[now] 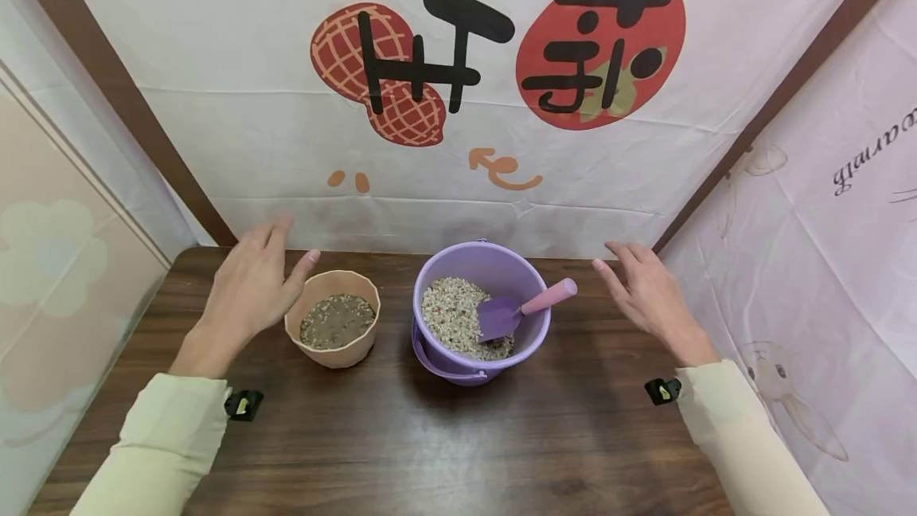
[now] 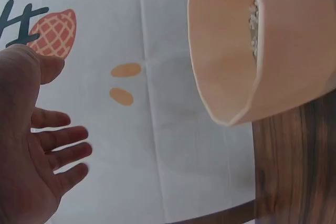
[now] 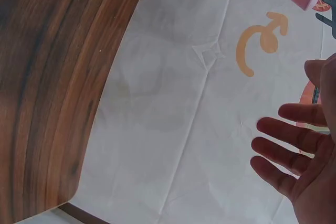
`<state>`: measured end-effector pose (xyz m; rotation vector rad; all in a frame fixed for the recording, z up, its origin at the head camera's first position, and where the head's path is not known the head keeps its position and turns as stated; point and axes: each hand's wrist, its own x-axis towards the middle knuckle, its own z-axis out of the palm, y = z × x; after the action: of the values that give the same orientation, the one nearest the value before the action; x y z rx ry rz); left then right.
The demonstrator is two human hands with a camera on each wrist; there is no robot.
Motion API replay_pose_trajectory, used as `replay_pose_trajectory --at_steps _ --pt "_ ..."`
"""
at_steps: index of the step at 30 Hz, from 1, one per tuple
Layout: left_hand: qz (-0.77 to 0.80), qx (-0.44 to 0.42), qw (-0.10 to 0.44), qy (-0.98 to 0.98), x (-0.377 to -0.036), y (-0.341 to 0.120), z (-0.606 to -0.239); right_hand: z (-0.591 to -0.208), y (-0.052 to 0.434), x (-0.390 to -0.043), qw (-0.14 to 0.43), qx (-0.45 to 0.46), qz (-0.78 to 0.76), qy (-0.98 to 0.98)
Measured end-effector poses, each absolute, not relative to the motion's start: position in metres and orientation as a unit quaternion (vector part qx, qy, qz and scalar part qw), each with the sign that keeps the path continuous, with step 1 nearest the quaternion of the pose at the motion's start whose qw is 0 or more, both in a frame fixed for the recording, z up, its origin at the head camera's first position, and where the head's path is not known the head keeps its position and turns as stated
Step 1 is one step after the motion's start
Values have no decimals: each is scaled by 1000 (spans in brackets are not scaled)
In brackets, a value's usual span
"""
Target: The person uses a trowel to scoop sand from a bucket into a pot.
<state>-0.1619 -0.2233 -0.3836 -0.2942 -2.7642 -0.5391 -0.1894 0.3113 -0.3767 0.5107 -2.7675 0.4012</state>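
Observation:
A peach-coloured pot (image 1: 335,326) holding dark soil stands on the brown wooden table (image 1: 401,444). Beside it on the right is a purple bucket (image 1: 481,317) of pale gravel, with a small purple scoop (image 1: 499,317) lying in it, pink handle (image 1: 550,298) pointing right. My left hand (image 1: 251,285) hovers just left of the pot with fingers straight and holds nothing; the left wrist view shows the same hand (image 2: 31,150) spread beside the pot (image 2: 262,51). My right hand (image 1: 645,289) floats right of the bucket, fingers spread, empty, as the right wrist view of this hand (image 3: 302,156) also shows.
A white cloth backdrop (image 1: 458,102) with red and black prints hangs behind the table. Another printed cloth (image 1: 824,221) lines the right side and a pale panel (image 1: 57,261) the left. Bare tabletop stretches in front of the pot and bucket.

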Motion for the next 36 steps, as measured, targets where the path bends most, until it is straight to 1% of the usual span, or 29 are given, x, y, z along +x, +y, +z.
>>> replay_pose_trajectory --at_steps 3,6,14,20,24,30,36 --pt "-227 -93 119 -962 -158 -218 -384 -377 312 -187 151 184 168 -957" --pt "-270 -99 97 -953 -154 -211 -386 -377 313 -186 145 191 199 -950" --pt "-343 -141 79 -925 -142 -182 -398 -379 313 -177 119 219 254 -934" --pt "-381 -169 80 -906 -136 -161 -413 -379 313 -168 101 224 269 -931" --pt "-402 -165 52 -899 -132 -149 -420 -378 313 -163 89 222 275 -931" --pt "-417 -160 25 -894 -130 -134 -427 -376 311 -155 63 206 286 -934" --pt "-418 -159 17 -894 -130 -122 -432 -376 308 -150 51 200 289 -935"
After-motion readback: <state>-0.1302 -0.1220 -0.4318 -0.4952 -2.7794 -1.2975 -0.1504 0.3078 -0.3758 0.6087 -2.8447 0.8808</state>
